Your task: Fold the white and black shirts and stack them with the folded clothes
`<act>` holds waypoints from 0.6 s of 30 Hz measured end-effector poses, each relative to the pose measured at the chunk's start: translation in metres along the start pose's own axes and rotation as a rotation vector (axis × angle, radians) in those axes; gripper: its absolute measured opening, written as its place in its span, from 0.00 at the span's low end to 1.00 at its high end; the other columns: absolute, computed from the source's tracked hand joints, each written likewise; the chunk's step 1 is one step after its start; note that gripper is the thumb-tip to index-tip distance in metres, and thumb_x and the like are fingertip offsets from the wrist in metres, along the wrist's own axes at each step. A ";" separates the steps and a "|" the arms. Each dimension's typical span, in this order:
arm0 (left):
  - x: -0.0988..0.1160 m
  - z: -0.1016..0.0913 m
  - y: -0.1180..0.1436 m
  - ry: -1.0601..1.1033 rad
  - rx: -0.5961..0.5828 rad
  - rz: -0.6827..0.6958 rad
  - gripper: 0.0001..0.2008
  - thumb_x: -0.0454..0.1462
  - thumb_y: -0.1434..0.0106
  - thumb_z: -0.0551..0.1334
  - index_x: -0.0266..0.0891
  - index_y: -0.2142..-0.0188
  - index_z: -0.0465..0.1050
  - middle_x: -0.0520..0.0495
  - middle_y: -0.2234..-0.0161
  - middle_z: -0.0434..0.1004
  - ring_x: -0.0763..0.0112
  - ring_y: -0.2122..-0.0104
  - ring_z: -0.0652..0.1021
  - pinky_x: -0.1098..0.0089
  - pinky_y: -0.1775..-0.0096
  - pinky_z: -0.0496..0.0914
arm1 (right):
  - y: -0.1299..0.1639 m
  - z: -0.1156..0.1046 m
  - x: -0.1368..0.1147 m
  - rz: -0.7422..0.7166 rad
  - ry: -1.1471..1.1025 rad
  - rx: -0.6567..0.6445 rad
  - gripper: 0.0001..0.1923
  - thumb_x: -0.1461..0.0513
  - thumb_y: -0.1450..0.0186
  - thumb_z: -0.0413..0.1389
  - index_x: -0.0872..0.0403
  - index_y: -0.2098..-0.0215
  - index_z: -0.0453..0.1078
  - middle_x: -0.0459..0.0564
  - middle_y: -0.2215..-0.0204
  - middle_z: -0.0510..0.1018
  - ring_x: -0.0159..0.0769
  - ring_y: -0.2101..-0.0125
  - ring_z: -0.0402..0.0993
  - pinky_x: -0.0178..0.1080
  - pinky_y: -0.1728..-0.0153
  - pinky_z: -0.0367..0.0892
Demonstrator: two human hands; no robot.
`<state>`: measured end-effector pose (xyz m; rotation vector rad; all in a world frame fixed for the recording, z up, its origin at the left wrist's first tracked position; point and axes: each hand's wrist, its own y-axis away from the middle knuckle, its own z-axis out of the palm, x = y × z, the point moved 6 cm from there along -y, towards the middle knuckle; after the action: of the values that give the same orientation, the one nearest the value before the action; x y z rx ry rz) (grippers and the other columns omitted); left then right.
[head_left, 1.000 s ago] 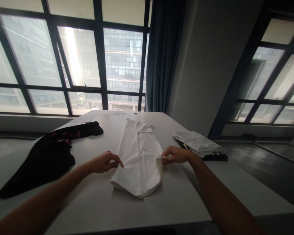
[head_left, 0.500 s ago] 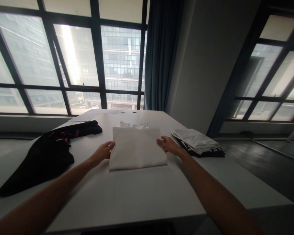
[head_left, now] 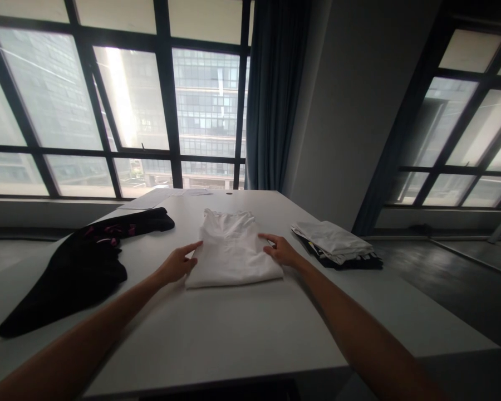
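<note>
Head view: my left hand lies open, forefinger out, touching the left edge of the folded white garment; my right hand is open too, fingers spread at its right edge. The garment sits mid-table, with bare tabletop in front up to the near edge. One soft, rumpled black garment lies left; one stack of folded clothes lies near the right edge.

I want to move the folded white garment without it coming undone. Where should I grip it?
Probably by the two side edges of the white garment, a hand sliding under from each side; it lies flat, its fold along the near edge, left hand and right hand already there.
</note>
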<state>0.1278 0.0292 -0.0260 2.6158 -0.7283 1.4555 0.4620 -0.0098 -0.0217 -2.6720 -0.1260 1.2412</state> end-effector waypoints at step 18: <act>-0.013 -0.012 -0.101 -0.305 0.139 -0.094 0.16 0.43 0.53 0.70 0.35 0.67 0.78 0.44 0.71 0.77 0.59 0.66 0.78 0.67 0.64 0.69 | -0.008 0.005 0.006 -0.058 0.345 0.043 0.27 0.62 0.40 0.58 0.58 0.42 0.69 0.57 0.43 0.71 0.42 0.45 0.69 0.38 0.43 0.60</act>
<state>0.1560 0.1269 -0.0127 2.9737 -0.5332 1.1342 0.4620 -0.0005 -0.0276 -2.7741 -0.1237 0.7425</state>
